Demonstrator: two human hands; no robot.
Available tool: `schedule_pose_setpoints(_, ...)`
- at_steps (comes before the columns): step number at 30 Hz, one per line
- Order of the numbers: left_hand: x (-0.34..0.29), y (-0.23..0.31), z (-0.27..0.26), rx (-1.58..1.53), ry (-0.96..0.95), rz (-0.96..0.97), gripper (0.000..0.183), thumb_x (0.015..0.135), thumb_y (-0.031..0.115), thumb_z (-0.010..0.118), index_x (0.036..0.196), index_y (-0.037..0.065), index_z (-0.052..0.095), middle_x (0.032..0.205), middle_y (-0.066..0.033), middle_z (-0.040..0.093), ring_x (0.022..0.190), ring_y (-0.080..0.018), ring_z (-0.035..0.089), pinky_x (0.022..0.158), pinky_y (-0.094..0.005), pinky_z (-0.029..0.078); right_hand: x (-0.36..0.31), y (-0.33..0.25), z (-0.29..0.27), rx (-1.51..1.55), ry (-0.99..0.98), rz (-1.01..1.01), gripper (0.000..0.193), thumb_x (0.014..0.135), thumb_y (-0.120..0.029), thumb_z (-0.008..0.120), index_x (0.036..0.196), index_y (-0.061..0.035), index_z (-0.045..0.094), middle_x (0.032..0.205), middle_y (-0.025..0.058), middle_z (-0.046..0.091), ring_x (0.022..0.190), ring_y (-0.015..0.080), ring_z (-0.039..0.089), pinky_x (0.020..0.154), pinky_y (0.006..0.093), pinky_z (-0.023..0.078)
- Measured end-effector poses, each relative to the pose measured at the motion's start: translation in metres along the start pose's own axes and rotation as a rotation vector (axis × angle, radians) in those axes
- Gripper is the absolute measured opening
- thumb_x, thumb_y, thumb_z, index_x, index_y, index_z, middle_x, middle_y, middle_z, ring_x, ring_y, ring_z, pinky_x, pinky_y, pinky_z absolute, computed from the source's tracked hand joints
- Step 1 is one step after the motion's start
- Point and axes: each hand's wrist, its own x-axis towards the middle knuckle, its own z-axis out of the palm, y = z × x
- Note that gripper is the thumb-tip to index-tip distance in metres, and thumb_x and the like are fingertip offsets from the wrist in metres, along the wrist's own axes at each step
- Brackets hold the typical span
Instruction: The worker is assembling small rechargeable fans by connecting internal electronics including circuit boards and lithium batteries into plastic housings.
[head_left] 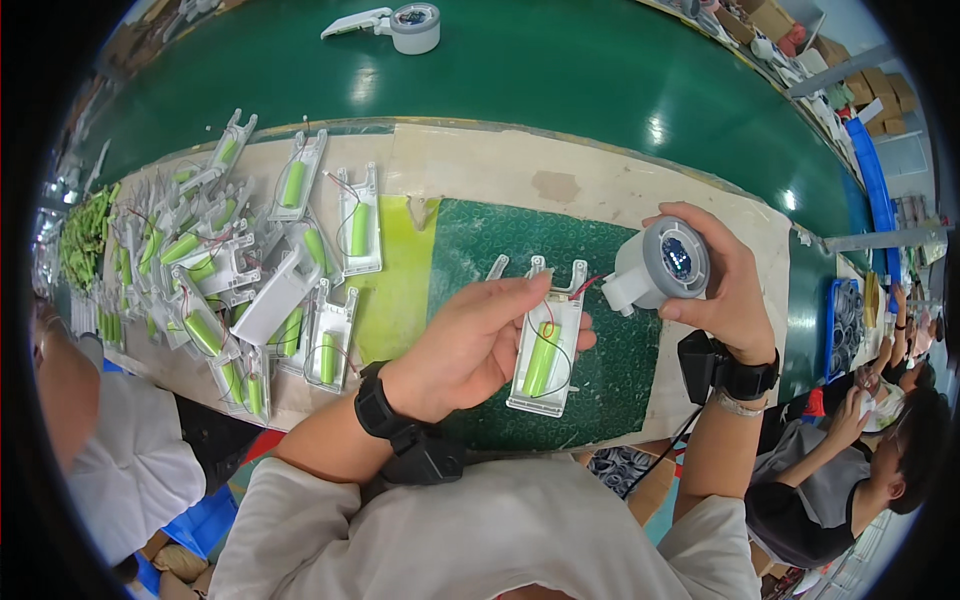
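Note:
My left hand (485,340) is closed round a white plastic handle shell (537,404), thumb on its upper end and fingers beneath. In the shell lies a green cylindrical battery (542,360) with thin red and black wires. My right hand (728,285) grips a round white-and-grey housing (640,268), its open face showing a circuit board (677,257). The housing's short neck points left toward the shell. Red wires (592,284) run between the shell's upper end and that neck. Both pieces are held above a dark green mat (620,395).
A heap of similar white shells with batteries (205,250) covers the table's left side. Loose green batteries (88,235) lie beyond it. On the green conveyor belt (560,70) rests another housing with handle (415,28). Co-workers sit left (130,450) and right (830,470).

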Motion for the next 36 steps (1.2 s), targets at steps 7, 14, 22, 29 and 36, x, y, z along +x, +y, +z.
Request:
schedule_pose_setpoints(7,0.0,0.001,-0.002,-0.027,0.031,-0.037,0.037,0.088,0.03,0.051,0.103,-0.004,0.051,0.093,-0.015,0.06,0.086,-0.0229,0.061,0.067,-0.0305,0.051,0.003,0.006,0.003,-0.067,0.01,0.045,0.084,0.053,-0.029,0.082,0.121,0.0006,0.043,0.111,0.0116,0.055,0.101,0.0173,0.051,0.089,0.029,0.039)
schedule_pose_setpoints(14,0.0,0.0,-0.008,-0.039,0.032,-0.034,0.035,0.087,0.03,0.053,0.101,-0.002,0.051,0.09,-0.0129,0.06,0.084,-0.0222,0.061,0.066,-0.0305,0.05,0.004,0.009,0.006,-0.008,-0.017,0.056,0.079,0.051,-0.017,0.083,0.119,-0.0001,0.046,0.107,0.0076,0.053,0.101,0.0151,0.05,0.09,0.0281,0.037)
schedule_pose_setpoints(22,0.003,-0.002,-0.011,-0.015,0.018,-0.016,0.03,0.089,0.024,0.048,0.104,-0.002,0.05,0.094,-0.0167,0.06,0.087,-0.0253,0.061,0.072,-0.0324,0.052,0.004,0.009,0.004,-0.032,-0.024,0.042,0.08,0.051,-0.018,0.082,0.12,0.0001,0.045,0.11,0.0095,0.054,0.102,0.0164,0.05,0.091,0.0291,0.037)
schedule_pose_setpoints(29,0.001,0.0,0.0,0.059,-0.005,-0.012,0.029,0.087,0.024,0.053,0.099,-0.002,0.051,0.091,-0.0118,0.06,0.085,-0.0204,0.061,0.069,-0.0291,0.05,-0.011,-0.018,0.005,-0.157,0.08,-0.062,0.079,0.05,-0.019,0.082,0.119,-0.0006,0.046,0.111,0.0111,0.054,0.103,0.0181,0.051,0.09,0.03,0.038)
schedule_pose_setpoints(36,-0.008,-0.001,0.001,0.189,-0.157,0.172,0.025,0.087,0.017,0.052,0.101,-0.003,0.05,0.097,-0.0147,0.06,0.09,-0.0208,0.059,0.077,-0.0302,0.048,-0.026,-0.051,0.012,-0.456,0.085,-0.281,0.073,0.05,-0.019,0.082,0.113,-0.0016,0.051,0.112,0.014,0.054,0.103,0.0295,0.052,0.088,0.0358,0.04)
